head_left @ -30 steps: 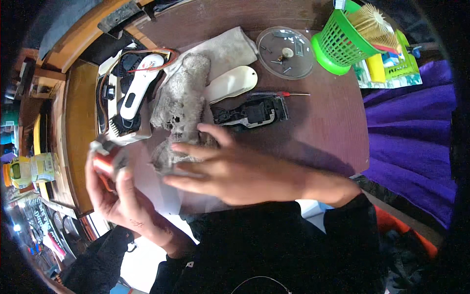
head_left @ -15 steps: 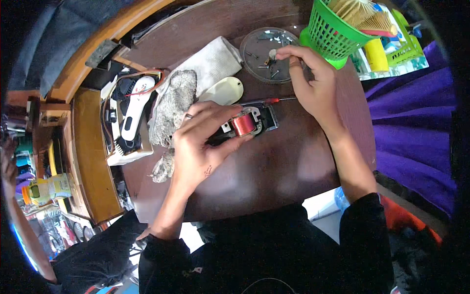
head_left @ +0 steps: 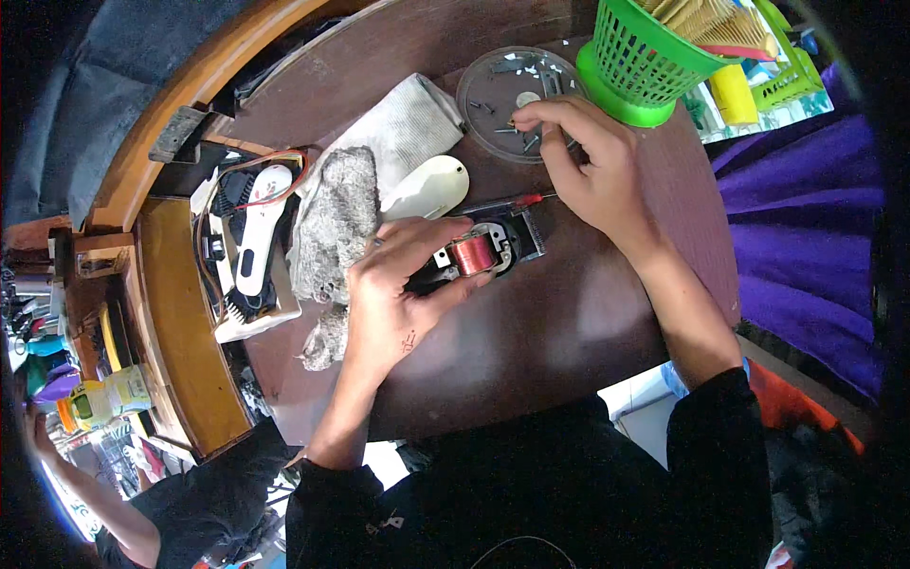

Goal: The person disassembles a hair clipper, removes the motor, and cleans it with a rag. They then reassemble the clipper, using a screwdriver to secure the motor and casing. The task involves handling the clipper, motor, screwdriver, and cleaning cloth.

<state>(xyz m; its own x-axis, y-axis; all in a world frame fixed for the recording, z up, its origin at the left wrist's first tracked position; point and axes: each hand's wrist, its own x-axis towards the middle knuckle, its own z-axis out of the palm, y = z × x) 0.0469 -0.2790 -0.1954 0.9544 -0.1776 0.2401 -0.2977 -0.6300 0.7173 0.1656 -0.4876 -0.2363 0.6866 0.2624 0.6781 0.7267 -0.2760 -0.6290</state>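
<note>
My left hand [head_left: 396, 270] grips the body of an opened hair clipper [head_left: 507, 248], thumb on the near side and fingers on the far side. The clipper's cover is off, baring a red copper coil [head_left: 472, 255]; its toothed blade points right. Over a clear round dish [head_left: 466, 121] hangs my right hand [head_left: 595, 161], fingers closed together, with a tiny brass-coloured bit at the fingertips that is too small to make out. Screws, a pale disc [head_left: 527, 99] and other small parts lie in the dish. A cream clipper cover [head_left: 428, 188] and a red-handled screwdriver [head_left: 523, 201] lie beyond the clipper.
A grey-white cloth [head_left: 408, 119] and a rumpled speckled rag [head_left: 334, 218] lie left of the cover. Further left, a box [head_left: 284, 308] holds a white clipper [head_left: 261, 232] and cords. A green basket [head_left: 645, 71] of brushes stands far right. Another person's arm [head_left: 100, 493] shows at lower left.
My right hand has dropped slightly left and nearer within the dish, its fingertips now at the brass-coloured bit and off the pale disc. The left hand keeps its grip on the clipper.
</note>
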